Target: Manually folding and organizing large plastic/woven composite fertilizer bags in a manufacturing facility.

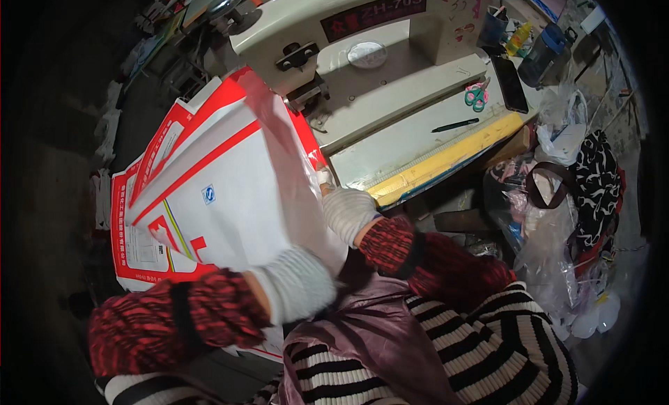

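Observation:
A white woven sack [230,169] with red bands lies over more sacks of the same kind, its upper corner beside the needle area of a cream industrial sewing machine [446,39]. My right hand [348,213], in a pale knit glove with bare fingertips, is closed on the sack's right edge, just left of the machine bed. Across the sack's lower part lies my left hand [298,285], gloved alike and smeared by motion. Its fingers are turned away, so their grip is hidden.
On the machine's table lie a black pen [455,125], small green-and-pink scissors [477,96] and a dark phone [509,83]. A dark bottle [547,53] stands behind them. A yellow strip [446,158] lines the table's front edge. Plastic bags [550,245] hang at the right.

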Motion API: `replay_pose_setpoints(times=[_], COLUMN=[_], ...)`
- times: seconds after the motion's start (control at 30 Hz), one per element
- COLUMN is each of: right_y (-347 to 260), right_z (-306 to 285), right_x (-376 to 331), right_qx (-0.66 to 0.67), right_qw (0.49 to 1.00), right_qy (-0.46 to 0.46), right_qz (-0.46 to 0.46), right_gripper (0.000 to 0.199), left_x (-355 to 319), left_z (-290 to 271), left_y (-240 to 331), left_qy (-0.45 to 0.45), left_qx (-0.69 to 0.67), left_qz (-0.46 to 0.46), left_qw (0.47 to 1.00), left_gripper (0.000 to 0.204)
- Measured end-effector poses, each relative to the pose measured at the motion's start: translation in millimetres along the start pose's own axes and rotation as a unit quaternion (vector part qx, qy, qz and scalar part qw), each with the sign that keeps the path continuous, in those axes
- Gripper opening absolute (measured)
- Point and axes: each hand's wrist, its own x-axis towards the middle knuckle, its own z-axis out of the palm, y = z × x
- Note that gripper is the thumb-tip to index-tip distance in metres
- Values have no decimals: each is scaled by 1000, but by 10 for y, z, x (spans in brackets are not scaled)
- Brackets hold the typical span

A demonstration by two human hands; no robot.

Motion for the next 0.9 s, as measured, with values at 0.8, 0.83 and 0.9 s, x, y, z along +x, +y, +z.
replay_pose_setpoints(times=[0.8, 0.83, 0.9], right_y=[-104, -128, -159], right_z=[-568, -544, -374], right_x=[834, 769, 608], right_qx=[-48, -48, 26], right_qw=[998, 998, 999], right_qy=[-20, -18, -27], right_qz=[38, 32, -23], right_gripper=[52, 52, 53], left_x=[335, 364, 545], left_z=[-236, -139, -231], left_y=[-360, -205, 58], left_qy=[67, 44, -34], left_qx=[52, 40, 33], left_qz=[-118, -39, -6], left_qw=[989, 997, 999], left_gripper=[22, 16, 17])
